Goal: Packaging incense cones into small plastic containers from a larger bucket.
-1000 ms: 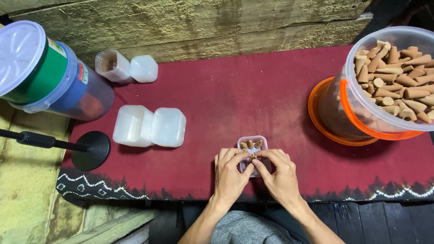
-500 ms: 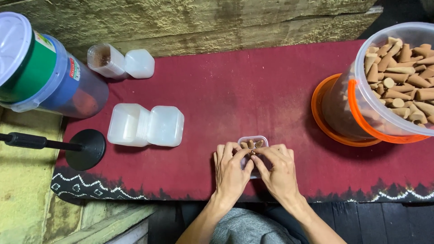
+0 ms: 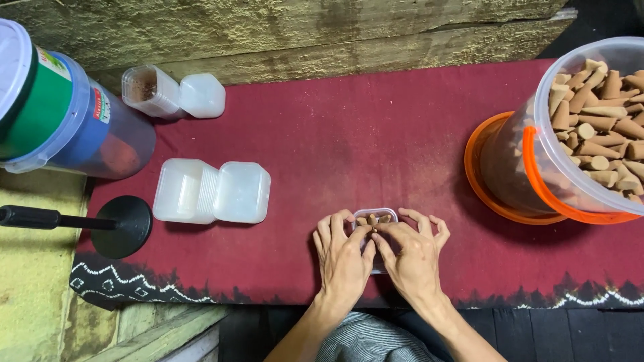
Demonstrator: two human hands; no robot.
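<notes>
A small clear plastic box (image 3: 376,216) sits on the red cloth (image 3: 376,141) near its front edge, with a few tan incense cones (image 3: 373,220) standing in its far end. My left hand (image 3: 342,258) and my right hand (image 3: 412,258) both rest over the box, fingertips meeting above it and pinching at a cone. Most of the box is hidden under the fingers. The right hand's outer fingers are spread.
A clear bucket (image 3: 590,127) with an orange handle, full of tan cones, stands at the right on an orange lid (image 3: 479,177). White square lids (image 3: 211,193) lie left of centre. A small lidded box (image 3: 171,94), a big blue jar (image 3: 64,114) and a black stand (image 3: 117,226) are at left.
Both hands have stayed over the small box, fingertips shifting slightly. The right hand's outer fingers have spread. The camera view has drifted a little.
</notes>
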